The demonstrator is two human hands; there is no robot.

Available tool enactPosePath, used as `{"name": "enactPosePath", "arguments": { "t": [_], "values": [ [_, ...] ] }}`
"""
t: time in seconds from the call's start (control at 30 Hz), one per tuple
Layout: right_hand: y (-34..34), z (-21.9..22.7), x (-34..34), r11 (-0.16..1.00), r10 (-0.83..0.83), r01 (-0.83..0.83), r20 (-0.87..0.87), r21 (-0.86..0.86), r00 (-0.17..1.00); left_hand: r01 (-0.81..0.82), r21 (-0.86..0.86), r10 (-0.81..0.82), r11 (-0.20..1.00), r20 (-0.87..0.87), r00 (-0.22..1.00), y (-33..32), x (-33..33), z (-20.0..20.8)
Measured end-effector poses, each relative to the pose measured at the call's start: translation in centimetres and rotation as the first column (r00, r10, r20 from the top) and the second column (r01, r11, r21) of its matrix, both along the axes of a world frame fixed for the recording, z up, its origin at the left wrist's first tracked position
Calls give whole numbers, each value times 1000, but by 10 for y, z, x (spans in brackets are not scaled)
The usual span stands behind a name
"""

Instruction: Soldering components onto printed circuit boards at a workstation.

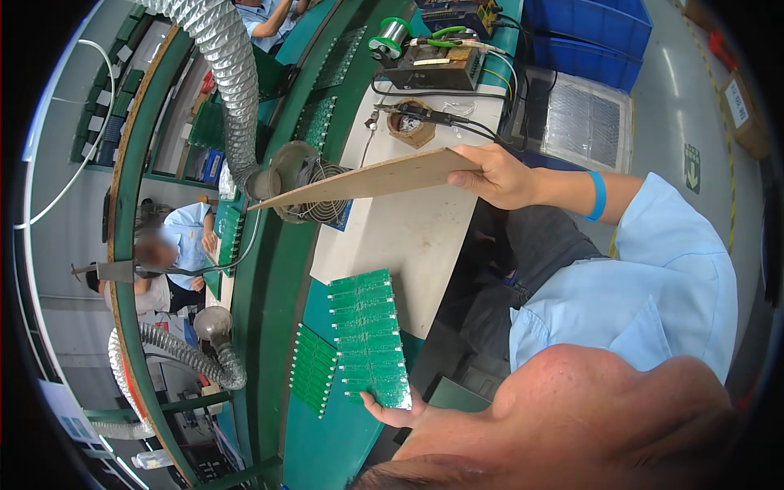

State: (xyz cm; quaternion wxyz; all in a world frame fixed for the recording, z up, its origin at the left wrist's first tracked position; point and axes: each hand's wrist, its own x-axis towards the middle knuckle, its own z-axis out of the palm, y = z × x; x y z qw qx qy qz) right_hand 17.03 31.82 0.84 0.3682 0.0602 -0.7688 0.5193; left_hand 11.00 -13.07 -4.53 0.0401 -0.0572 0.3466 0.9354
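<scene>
My right hand (494,175), with a blue band on its wrist, grips one end of a thin flat brown board (367,181). The board is held tilted above a pale work surface (408,245), its far end reaching toward a small fan (328,196). In my left hand (396,411) is a green circuit board panel (367,335) with rows of small white parts, pinched at its near end. A second green circuit board panel (312,369) lies beside it on the teal bench mat (314,441).
A soldering iron (420,112) rests by a round brown holder (411,126). Behind stand a black power unit (433,67) and a solder spool (392,34). A silver duct (224,82) hangs over the bench. Blue crates (588,41) stand at the back right. Across the bench, a person (188,237) handles green boards.
</scene>
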Motion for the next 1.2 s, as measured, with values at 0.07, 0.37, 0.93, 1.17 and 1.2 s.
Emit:
{"name": "enactPosePath", "arguments": {
  "t": [0.07,0.37,0.93,1.17,1.2],
  "values": [
    [0,-2,4,999,-21,22,4,-25,1000,39,3,-39,999,14,999,13,3,6],
    [4,-3,14,989,-144,149,245,-3,959,239,99,-239,966,-20,971,41,6,-6],
    [27,-77,2,977,-106,126,118,-174,987,464,317,-459,827,-96,883,85,0,-5],
    [5,-71,-1,970,-114,155,212,-187,971,447,324,-463,834,-29,886,92,1,2],
    [3,-75,-2,971,-127,167,226,-168,966,440,304,-459,845,-8,888,96,1,6]
  ]
}}
